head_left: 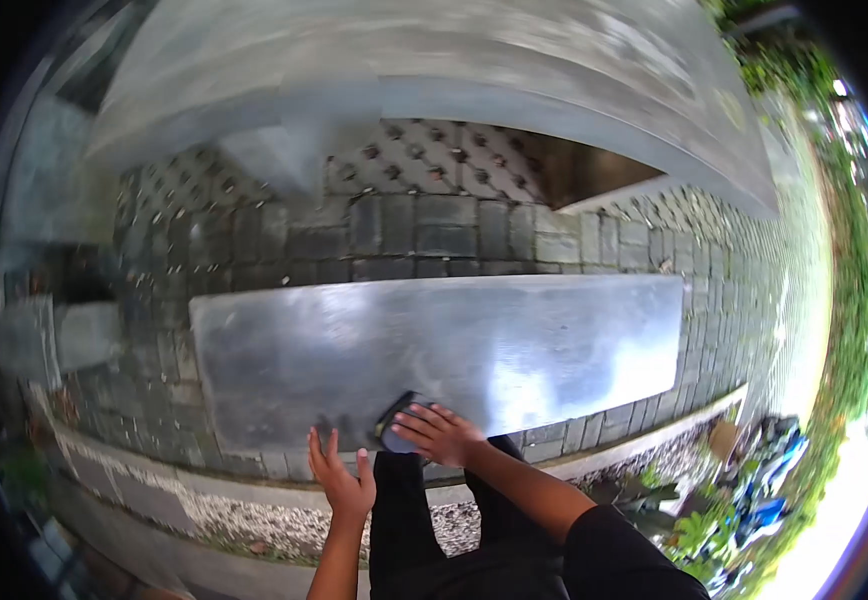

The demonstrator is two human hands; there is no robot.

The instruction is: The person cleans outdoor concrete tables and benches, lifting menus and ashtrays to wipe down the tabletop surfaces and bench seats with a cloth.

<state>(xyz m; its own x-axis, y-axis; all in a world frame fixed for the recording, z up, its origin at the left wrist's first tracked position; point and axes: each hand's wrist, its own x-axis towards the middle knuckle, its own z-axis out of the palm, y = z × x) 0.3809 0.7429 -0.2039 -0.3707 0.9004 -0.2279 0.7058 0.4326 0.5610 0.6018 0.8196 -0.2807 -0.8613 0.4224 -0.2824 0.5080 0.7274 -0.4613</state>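
A long, smooth grey bench (354, 335) spans the middle of the view, with bright reflections toward its right end. My right hand (442, 437) presses on a dark pad with a yellowish edge (391, 418), which lies on the bench top at the edge nearest me. The fingers cover much of the pad, so its exact kind cannot be told. To the left, my left hand (342, 482) is held up by the same edge, fingers spread and nothing in it. Whether it touches the bench is unclear.
Beyond the bench stands a large grey table (514, 70), partly blurred. Grey paving bricks (414, 225) cover the ground between them. A low kerb (154, 455) with pebbled ground runs behind the bench on my side. Plants (694, 530) grow at the lower right.
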